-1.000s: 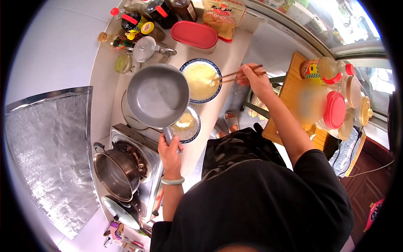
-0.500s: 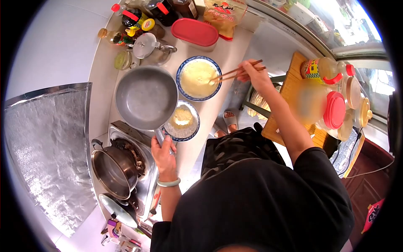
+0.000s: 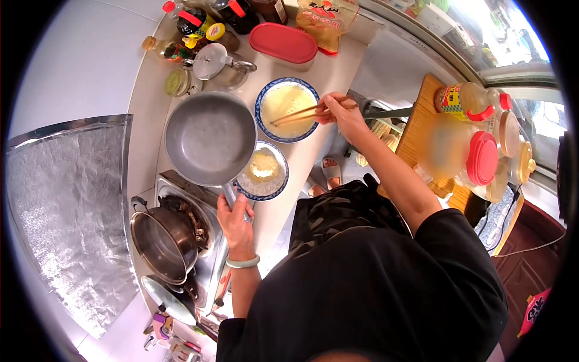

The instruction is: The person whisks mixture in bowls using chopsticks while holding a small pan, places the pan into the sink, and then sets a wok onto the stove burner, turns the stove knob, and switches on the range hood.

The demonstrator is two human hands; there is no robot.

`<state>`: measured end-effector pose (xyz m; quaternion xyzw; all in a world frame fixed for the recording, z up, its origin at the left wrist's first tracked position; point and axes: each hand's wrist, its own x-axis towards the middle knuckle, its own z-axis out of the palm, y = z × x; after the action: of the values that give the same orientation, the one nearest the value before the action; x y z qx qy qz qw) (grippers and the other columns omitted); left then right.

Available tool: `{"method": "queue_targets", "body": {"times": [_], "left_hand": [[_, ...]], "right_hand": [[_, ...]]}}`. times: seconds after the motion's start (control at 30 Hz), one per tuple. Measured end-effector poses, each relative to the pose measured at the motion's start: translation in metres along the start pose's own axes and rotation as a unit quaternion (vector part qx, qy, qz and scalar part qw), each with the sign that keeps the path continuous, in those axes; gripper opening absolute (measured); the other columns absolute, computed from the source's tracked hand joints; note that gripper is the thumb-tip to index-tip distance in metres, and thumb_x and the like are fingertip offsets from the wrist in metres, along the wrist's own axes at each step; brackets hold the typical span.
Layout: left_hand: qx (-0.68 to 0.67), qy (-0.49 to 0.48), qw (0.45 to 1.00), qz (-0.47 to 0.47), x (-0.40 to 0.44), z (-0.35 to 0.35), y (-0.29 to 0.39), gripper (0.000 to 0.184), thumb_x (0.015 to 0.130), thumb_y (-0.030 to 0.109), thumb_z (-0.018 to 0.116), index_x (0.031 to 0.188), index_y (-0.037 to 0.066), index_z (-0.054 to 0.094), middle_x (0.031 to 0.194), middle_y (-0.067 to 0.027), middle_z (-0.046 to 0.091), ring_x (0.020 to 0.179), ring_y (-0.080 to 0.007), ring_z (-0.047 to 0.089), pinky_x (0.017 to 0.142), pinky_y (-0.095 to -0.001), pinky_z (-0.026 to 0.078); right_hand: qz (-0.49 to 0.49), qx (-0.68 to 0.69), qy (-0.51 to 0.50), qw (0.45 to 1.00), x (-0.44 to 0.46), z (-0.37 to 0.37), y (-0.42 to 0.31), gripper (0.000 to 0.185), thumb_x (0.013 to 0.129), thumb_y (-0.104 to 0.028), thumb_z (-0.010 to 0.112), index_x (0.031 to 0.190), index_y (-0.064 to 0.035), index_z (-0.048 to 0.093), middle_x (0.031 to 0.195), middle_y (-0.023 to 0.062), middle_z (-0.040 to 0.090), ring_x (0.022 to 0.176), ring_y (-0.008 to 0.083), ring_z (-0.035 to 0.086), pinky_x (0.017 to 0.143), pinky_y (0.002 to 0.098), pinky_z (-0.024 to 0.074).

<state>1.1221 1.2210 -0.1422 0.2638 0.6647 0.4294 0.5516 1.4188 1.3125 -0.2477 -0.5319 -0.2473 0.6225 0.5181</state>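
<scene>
Head view: right hand (image 3: 338,111), gripping chopsticks (image 3: 304,117), has swept their tips across the yellow liquid (image 3: 282,101), suggesting stirring; left hand (image 3: 237,222) grips the frying pan's handle (image 3: 229,193).

- It is bright in here.
- Strong light comes through the window (image 3: 512,36) at the top right, and parts of it turn plain white.
- The foil sheet (image 3: 78,205) shines, most of all near its bottom.
- The gray pan (image 3: 211,142) has just a soft shine.
- The black shirt (image 3: 386,289) looks very dark.
- One jar (image 3: 444,151) is a blurry smudge.
- Black fills the corners, and the counter (image 3: 329,63) looks bent.
</scene>
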Motion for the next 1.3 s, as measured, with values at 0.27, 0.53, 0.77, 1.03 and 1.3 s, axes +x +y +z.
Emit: {"method": "queue_targets", "body": {"times": [0.27,0.53,0.77,1.03,1.3], "left_hand": [[-0.006,-0.017,1.000,0.000,0.001,-0.006,-0.007,0.026,0.083,0.004,0.056,0.108,0.002,0.049,0.071,-0.0014,0.050,0.049,-0.0072,0.044,0.041,-0.0198,0.031],[0.085,-0.020,0.996,-0.005,0.000,-0.002,-0.009,0.027,0.082,0.005,0.060,0.105,-0.003,0.049,0.077,-0.0047,0.055,0.053,-0.0084,0.049,0.048,-0.0219,0.040],[0.174,-0.029,0.984,0.024,0.004,0.014,-0.011,0.031,0.082,0.008,0.061,0.107,-0.005,0.049,0.078,-0.0062,0.057,0.054,-0.0081,0.050,0.049,-0.0225,0.044],[0.248,-0.033,0.967,0.058,0.009,0.035,-0.009,0.035,0.081,0.010,0.063,0.108,-0.007,0.048,0.080,-0.0079,0.059,0.057,-0.0095,0.053,0.050,-0.0243,0.046],[0.208,-0.030,0.976,0.057,0.011,0.037,-0.007,0.035,0.081,0.010,0.063,0.109,-0.006,0.049,0.077,-0.0057,0.058,0.057,-0.0080,0.052,0.050,-0.0236,0.044]], "right_hand": [[-0.050,-0.089,0.032,0.994,-0.026,-0.044,-0.032,0.027,0.096,-0.026,0.049,0.098,-0.0013,0.059,0.089,0.0089,0.064,0.072,0.0157,0.064,0.065,0.0261,0.0531],[-0.070,-0.002,0.031,0.997,0.009,-0.006,-0.004,0.026,0.095,-0.024,0.051,0.100,-0.0015,0.061,0.090,0.0075,0.065,0.076,0.0152,0.064,0.068,0.0269,0.0523],[-0.015,-0.066,0.028,0.997,-0.030,-0.032,-0.019,0.026,0.094,-0.025,0.052,0.098,-0.0016,0.061,0.088,0.0086,0.065,0.074,0.0166,0.064,0.066,0.0280,0.0530],[-0.074,0.009,0.085,0.994,0.004,-0.023,-0.001,0.025,0.095,-0.024,0.051,0.099,-0.0015,0.061,0.087,0.0081,0.065,0.075,0.0157,0.064,0.069,0.0265,0.0520],[0.018,-0.028,0.046,0.998,-0.033,-0.034,-0.013,0.026,0.094,-0.027,0.051,0.097,-0.0017,0.060,0.084,0.0103,0.065,0.064,0.0172,0.064,0.057,0.0269,0.0528]]}}
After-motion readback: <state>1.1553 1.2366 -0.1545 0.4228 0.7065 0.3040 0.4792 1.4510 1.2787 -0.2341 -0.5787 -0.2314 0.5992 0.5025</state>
